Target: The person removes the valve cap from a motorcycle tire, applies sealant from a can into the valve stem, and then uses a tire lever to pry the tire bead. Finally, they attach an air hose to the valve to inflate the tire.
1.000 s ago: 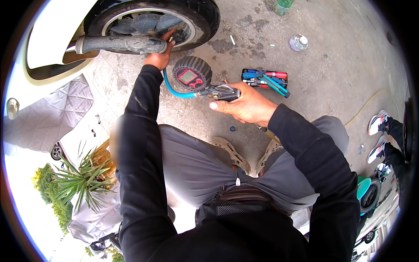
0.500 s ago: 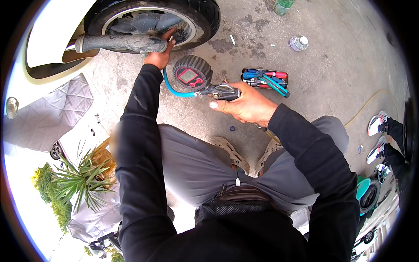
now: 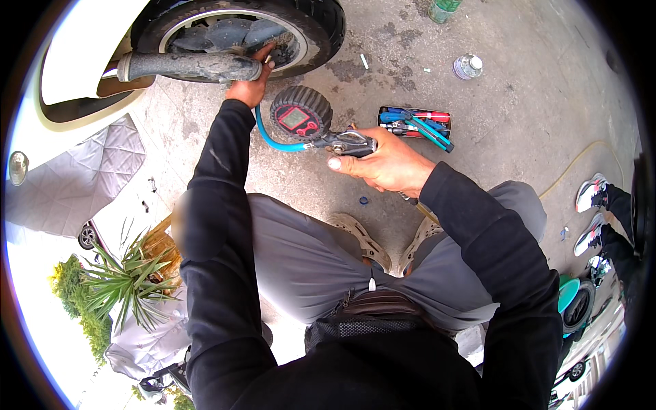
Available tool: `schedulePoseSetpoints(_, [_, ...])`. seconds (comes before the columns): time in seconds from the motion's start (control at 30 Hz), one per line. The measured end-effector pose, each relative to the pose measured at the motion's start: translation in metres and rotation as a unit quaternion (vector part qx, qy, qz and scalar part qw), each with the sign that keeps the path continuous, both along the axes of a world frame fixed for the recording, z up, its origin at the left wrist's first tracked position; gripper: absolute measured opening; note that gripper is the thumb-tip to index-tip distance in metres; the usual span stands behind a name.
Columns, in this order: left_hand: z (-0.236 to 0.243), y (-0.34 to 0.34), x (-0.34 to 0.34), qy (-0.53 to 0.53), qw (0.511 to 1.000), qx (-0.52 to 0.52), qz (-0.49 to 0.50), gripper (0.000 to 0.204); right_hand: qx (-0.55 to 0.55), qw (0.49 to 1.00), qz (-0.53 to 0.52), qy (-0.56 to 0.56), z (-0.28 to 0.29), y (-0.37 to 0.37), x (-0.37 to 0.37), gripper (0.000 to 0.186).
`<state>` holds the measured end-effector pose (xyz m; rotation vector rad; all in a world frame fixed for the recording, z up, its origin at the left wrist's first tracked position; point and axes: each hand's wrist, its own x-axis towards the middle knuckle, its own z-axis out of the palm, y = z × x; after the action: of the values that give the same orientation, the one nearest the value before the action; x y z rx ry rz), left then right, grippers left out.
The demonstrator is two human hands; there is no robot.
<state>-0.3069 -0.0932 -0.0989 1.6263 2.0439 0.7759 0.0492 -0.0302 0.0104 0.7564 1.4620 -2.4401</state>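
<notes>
My right hand [image 3: 393,162] is wrapped round the handle of a digital tyre inflator [image 3: 350,143], its thumb lying along the near side. The inflator's round gauge [image 3: 301,113] has a black ribbed cover and a small lit screen, facing up. From it a blue hose [image 3: 275,144] curves up to my left hand [image 3: 250,90]. That hand reaches past a dirty fork tube [image 3: 184,67] to the wheel's rim, fingers closed around the hose end by the spokes; the valve itself is hidden. The scooter's black tyre [image 3: 326,34] surrounds the grimy rim.
An open box of tools [image 3: 441,117] with blue and red handles sits on the concrete beyond my right hand. Farther off stand a clear bottle [image 3: 467,67] and a green bottle [image 3: 444,8]. A yellowish hose [image 3: 577,162] runs toward another person's shoes [image 3: 592,193] at right.
</notes>
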Motion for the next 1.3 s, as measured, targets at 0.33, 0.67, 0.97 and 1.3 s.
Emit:
schedulePoseSetpoints(0.33, [0.003,0.002,0.004,0.016,1.000,0.000,-0.003,0.044,-0.008,1.000,0.006,-0.006,-0.001,0.002,0.002,0.035])
schedulePoseSetpoints(0.67, [0.001,-0.001,0.001,0.013,1.000,0.001,0.002,0.044,-0.064,0.997,-0.028,-0.029,0.000,0.003,0.003,0.039])
schedulePoseSetpoints(0.97, [0.006,-0.001,0.006,0.021,1.000,-0.009,0.014,0.044,-0.089,0.995,-0.042,-0.029,-0.002,0.002,0.003,0.040])
schedulePoseSetpoints(1.3, [0.009,0.000,0.007,0.028,0.999,-0.015,0.011,0.044,-0.081,0.995,-0.045,-0.029,-0.004,0.002,0.003,0.041])
